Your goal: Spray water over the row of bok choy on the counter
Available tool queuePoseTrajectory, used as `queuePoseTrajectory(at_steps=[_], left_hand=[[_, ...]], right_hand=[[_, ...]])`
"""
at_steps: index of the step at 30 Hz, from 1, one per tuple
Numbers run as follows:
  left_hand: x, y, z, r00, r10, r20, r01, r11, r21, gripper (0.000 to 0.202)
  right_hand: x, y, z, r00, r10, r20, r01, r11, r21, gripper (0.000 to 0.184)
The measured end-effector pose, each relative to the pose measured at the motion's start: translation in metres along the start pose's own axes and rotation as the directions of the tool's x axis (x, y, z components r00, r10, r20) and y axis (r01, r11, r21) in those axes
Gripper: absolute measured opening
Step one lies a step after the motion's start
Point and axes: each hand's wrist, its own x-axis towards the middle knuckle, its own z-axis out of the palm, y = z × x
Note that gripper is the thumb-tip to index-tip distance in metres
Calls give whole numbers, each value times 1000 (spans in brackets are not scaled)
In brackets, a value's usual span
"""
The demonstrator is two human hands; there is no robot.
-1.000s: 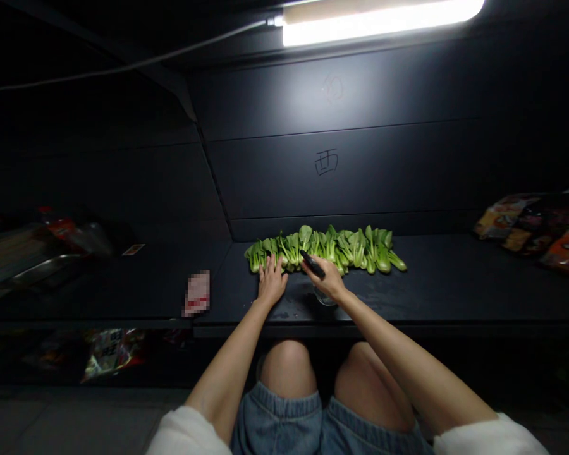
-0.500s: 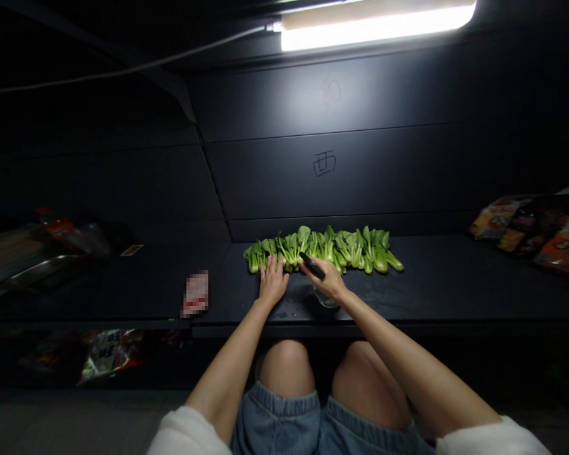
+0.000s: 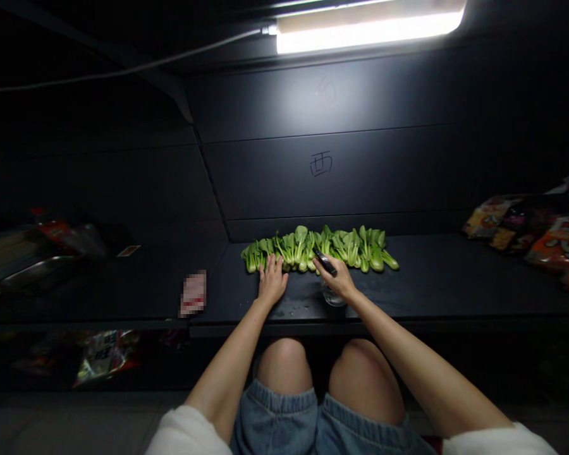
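Observation:
A row of green bok choy (image 3: 351,248) lies along the back of a black shelf (image 3: 431,284). My left hand (image 3: 271,281) rests flat with fingers spread, its fingertips touching the stems at the row's left part. My right hand (image 3: 340,280) is closed round a spray bottle (image 3: 330,292); the black nozzle (image 3: 324,261) points up-left over the greens and the clear body shows under my palm.
A small red-and-white card (image 3: 194,292) lies on the shelf left of my hands. Snack packets (image 3: 540,237) are piled at the far right. A metal tray (image 3: 33,268) and packets sit at the left. More packets (image 3: 104,357) lie on the lower shelf. A tube light (image 3: 370,28) glows overhead.
My right hand with the spray bottle has shifted a little to the right along the row of greens. My left hand stays flat in place.

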Motion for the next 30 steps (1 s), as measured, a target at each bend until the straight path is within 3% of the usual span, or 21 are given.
queuePoseTrajectory(at_steps=[19, 30], left_hand=[[4, 10, -1, 1000, 11, 25, -11, 1000, 6, 59], [6, 20, 0, 999, 17, 36, -18, 1000, 21, 60]], right_hand=[[0, 13, -16, 993, 60, -100, -58, 998, 28, 45], [-5, 17, -30, 993, 78, -84, -78, 997, 0, 44]])
